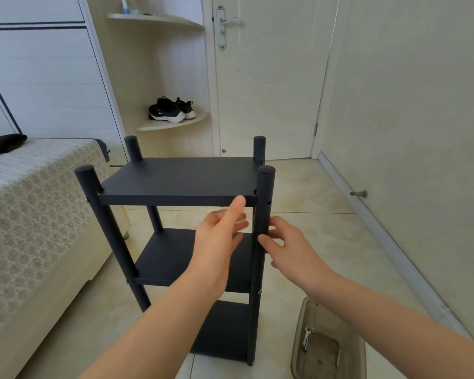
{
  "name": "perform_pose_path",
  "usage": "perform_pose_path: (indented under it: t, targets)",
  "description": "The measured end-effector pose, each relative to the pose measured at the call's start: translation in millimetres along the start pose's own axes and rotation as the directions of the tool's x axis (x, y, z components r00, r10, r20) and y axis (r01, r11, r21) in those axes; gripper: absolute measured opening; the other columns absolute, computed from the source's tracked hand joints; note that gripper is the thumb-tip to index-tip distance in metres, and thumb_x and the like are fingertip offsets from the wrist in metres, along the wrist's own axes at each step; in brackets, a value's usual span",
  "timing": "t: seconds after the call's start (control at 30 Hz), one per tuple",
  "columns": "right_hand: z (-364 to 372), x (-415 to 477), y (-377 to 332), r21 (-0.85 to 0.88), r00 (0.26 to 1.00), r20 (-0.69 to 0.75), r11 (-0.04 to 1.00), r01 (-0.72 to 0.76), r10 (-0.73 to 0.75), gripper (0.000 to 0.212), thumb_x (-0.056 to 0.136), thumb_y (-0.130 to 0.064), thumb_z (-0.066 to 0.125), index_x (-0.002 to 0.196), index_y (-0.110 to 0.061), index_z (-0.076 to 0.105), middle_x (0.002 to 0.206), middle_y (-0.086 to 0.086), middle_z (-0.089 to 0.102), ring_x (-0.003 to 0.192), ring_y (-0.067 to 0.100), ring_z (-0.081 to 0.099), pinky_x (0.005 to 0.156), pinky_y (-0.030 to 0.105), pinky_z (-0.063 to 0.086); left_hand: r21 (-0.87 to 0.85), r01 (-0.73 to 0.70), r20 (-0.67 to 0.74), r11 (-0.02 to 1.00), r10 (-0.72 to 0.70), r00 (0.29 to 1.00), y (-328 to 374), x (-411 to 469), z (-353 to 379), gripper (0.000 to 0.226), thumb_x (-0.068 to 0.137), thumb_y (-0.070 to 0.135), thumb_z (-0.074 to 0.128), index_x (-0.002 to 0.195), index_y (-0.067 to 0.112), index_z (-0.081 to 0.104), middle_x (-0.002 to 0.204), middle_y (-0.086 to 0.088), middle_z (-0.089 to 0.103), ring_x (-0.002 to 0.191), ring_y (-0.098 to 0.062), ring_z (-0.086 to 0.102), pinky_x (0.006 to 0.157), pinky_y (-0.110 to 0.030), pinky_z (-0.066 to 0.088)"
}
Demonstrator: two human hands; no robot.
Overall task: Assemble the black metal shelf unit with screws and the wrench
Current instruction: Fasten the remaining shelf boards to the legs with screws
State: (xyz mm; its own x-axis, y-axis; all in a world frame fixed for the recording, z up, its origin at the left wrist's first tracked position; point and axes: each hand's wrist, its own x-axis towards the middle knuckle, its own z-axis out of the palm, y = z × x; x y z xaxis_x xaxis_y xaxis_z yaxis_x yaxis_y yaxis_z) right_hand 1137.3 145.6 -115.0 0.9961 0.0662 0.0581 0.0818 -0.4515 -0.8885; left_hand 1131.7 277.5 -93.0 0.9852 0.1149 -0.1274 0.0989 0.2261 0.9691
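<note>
The shelf unit [175,179] stands upright on the floor [312,192], centre. The right hand [293,250] pinches its near right post [266,187], long axis vertical. The left hand [219,242], fingers straight and holding nothing, lies just left of that post; contact unclear.

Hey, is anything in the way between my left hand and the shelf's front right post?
Nothing visible. Your left hand hovers open just left of the front right post, with only air between them. Your right hand pinches that post from the other side.
</note>
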Motion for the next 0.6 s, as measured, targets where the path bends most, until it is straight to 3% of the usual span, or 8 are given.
perform_pose_path:
  t: [0.07,0.13,0.2,0.3,0.37,0.47,0.6]
  targets:
    - [0,2,-5,-0.043,0.998,-0.045,0.999,0.032,-0.034,0.027,0.100,-0.027,0.052,0.128,-0.029,0.052,0.115,-0.014,0.057,0.109,0.006,0.055,0.093,0.026,0.051,-0.176,0.013,0.059,0.984,-0.003,0.998,4,9,2,0.061,0.071,0.052,0.071,0.118,0.015,0.063,0.116,-0.002,0.072,0.111,-0.014,0.067,0.106,-0.035,0.047]
    - [0,4,-9,-0.056,0.995,-0.069,0.997,0.061,-0.065,0.031,0.100,-0.027,0.053,0.130,-0.025,0.051,0.112,-0.015,0.056,0.101,0.003,0.053,0.081,0.012,0.045,-0.294,0.037,0.068,0.955,-0.018,0.998,8,16,5,0.070,0.071,0.049,0.074,0.127,0.009,0.061,0.119,-0.007,0.072,0.112,-0.019,0.068,0.106,-0.038,0.047]
    - [0,4,-10,-0.076,0.992,-0.087,0.994,0.080,-0.087,0.030,0.100,-0.026,0.053,0.130,-0.024,0.051,0.109,-0.015,0.055,0.099,0.003,0.054,0.075,0.008,0.044,-0.379,0.068,0.062,0.923,-0.048,0.997,9,22,9,0.073,0.075,0.045,0.076,0.131,0.003,0.057,0.123,-0.014,0.070,0.109,-0.024,0.070,0.103,-0.039,0.051]
    - [2,2,-10,-0.075,0.990,-0.104,0.994,0.086,-0.093,0.031,0.100,-0.025,0.052,0.131,-0.024,0.051,0.109,-0.013,0.056,0.109,0.011,0.060,0.091,0.029,0.054,-0.454,0.107,0.076,0.885,-0.082,0.994,12,28,14,0.041,0.090,0.031,0.071,0.118,0.003,0.058,0.109,-0.015,0.071,0.098,-0.026,0.074,0.087,-0.035,0.058]
    - [2,3,-10,-0.068,0.990,-0.105,0.994,0.088,-0.095,0.031,0.101,-0.024,0.051,0.132,-0.024,0.050,0.109,-0.013,0.056,0.113,0.013,0.060,0.094,0.035,0.054,-0.502,0.143,0.117,0.853,-0.097,0.988,15,28,16,0.017,0.095,0.021,0.065,0.101,0.006,0.059,0.095,-0.012,0.068,0.091,-0.024,0.075,0.078,-0.032,0.060]
    - [3,4,-8,-0.079,0.990,-0.101,0.993,0.093,-0.100,0.031,0.100,-0.025,0.051,0.131,-0.024,0.050,0.110,-0.013,0.056,0.114,0.013,0.059,0.095,0.036,0.054,-0.543,0.158,0.158,0.825,-0.084,0.984,16,30,15,0.009,0.097,0.014,0.062,0.095,0.006,0.059,0.092,-0.012,0.065,0.084,-0.022,0.075,0.069,-0.030,0.061]
    - [3,5,-6,-0.094,0.989,-0.098,0.991,0.099,-0.108,0.030,0.100,-0.025,0.051,0.130,-0.025,0.050,0.109,-0.013,0.056,0.114,0.014,0.060,0.096,0.037,0.054,-0.550,0.161,0.176,0.819,-0.075,0.982,15,30,13,0.008,0.096,0.012,0.061,0.099,0.004,0.059,0.103,-0.016,0.063,0.088,-0.023,0.075,0.067,-0.028,0.061]
